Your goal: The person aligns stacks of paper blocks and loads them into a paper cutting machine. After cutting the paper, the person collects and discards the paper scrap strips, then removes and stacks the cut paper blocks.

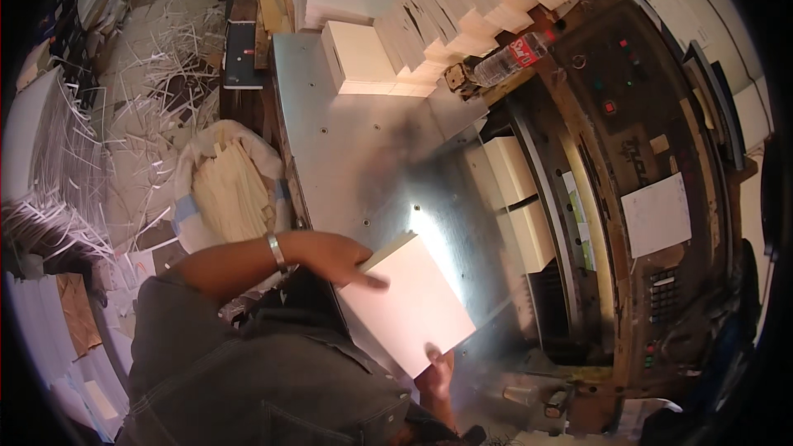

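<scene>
My left hand (347, 263) grips the upper left edge of a thick stack of white paper (407, 304), its thumb lying on the top face. At the stack's lower corner my right hand (438, 370) is closed round the edge, thumb on top. The stack is held tilted between both hands at the near edge of a metal machine table (322, 157); whether its underside touches the table cannot be made out. Two cream paper blocks (510, 169) lie to the right, beside the long bar of what looks like a paper cutter (570, 223).
Paper stacks (359, 54) line the table's far side, near a clear bottle (504, 62). The control panel (632, 107), with lit buttons, stands right. A sack of paper strips (227, 182) sits left of the table. Shredded trimmings (178, 58) litter the floor.
</scene>
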A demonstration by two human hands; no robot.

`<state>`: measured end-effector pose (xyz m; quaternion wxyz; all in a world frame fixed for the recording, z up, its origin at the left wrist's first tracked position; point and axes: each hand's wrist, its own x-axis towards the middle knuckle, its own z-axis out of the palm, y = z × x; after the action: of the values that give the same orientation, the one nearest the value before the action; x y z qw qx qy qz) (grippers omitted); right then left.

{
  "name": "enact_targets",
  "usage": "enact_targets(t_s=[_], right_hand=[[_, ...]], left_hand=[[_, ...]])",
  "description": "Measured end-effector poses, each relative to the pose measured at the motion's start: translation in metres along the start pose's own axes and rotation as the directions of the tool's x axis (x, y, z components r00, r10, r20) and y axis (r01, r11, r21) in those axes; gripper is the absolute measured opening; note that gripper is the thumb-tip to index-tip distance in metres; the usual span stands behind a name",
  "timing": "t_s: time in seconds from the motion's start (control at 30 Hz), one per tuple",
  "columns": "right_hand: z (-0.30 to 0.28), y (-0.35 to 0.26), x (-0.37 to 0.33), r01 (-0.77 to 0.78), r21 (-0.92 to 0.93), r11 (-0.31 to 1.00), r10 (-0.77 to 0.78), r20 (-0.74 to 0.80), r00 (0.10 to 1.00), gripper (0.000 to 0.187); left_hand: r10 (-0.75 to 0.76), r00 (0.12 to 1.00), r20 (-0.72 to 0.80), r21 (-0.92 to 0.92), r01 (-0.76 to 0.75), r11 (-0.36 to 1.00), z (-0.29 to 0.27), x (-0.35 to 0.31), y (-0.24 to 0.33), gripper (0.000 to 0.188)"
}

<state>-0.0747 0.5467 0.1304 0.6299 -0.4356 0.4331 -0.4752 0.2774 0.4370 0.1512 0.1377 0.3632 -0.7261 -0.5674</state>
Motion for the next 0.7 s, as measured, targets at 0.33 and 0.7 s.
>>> enact_targets(t_s=[0.33,0.7], right_hand=[[0.055,-0.005,0.067,-0.111,0.424,0.899,0.097,0.055,0.994,0.067],[0.170,-0.035,0.225,-0.120,0.404,0.907,0.063,0.152,0.986,0.049]], left_hand=[[-0.084,0.637,-0.767,0.327,0.500,0.802,-0.132,0.008,-0.088,0.079],[0.083,0.539,-0.838,0.418,0.537,0.733,-0.121,0.031,-0.114,0.087]])
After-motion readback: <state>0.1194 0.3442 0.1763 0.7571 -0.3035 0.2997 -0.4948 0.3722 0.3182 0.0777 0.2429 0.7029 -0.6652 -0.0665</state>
